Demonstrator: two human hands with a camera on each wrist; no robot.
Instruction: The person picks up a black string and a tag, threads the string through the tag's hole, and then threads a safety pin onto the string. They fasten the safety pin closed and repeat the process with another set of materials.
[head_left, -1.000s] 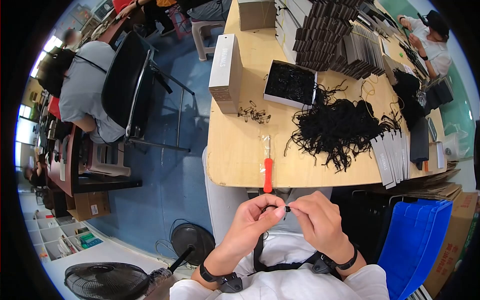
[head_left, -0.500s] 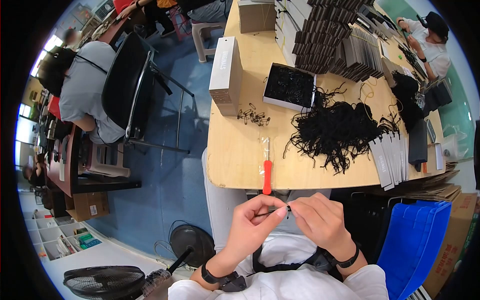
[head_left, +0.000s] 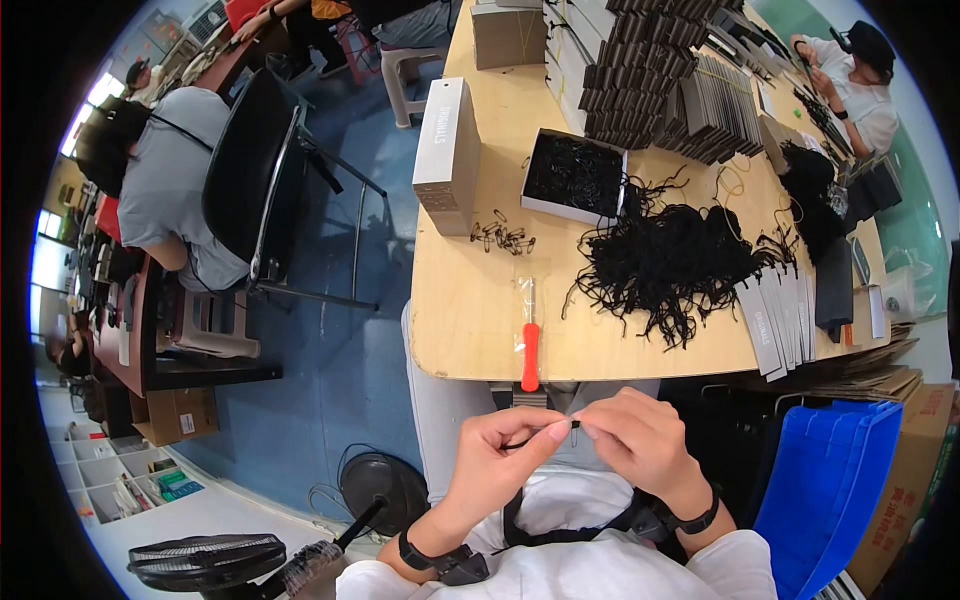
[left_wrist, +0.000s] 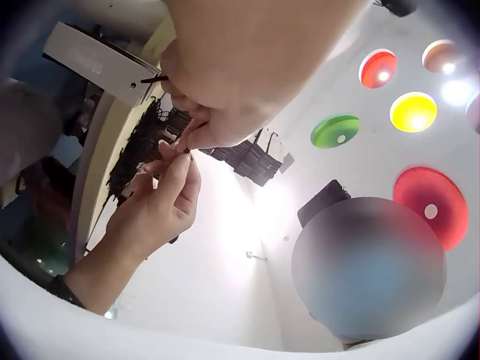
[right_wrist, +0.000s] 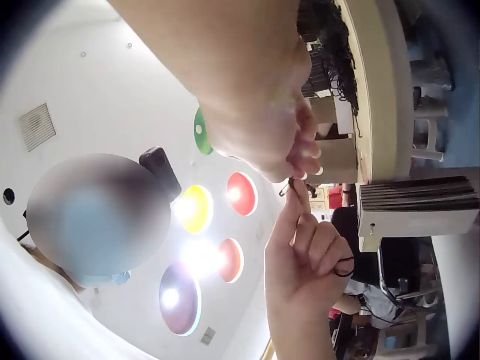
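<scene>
Both hands meet in front of the table edge in the head view, fingertips nearly touching. The left hand point(head_left: 505, 460) pinches a thin black cord point(head_left: 515, 444) between thumb and forefinger; part of the cord loops by its curled fingers in the right wrist view. The right hand point(head_left: 645, 445) pinches the cord's other part at the left fingertips, where a small dark piece point(right_wrist: 285, 186) shows. Whether that piece is a knot or a pin, I cannot tell. On the table lie a heap of black cords point(head_left: 670, 260), several small pins point(head_left: 503, 236) and a red-handled tool point(head_left: 530, 355).
A white box of black items point(head_left: 575, 172) stands behind the cords. Stacked tags point(head_left: 445, 150) stand at the table's left, with fanned grey tags point(head_left: 775, 320) at the right. A blue crate point(head_left: 835, 490) is below right, a fan point(head_left: 205, 562) lower left. Other people sit around.
The hands stay together, with the left fingers slightly lower and flatter around the cord. The table contents have shifted slightly left and down in the head view.
</scene>
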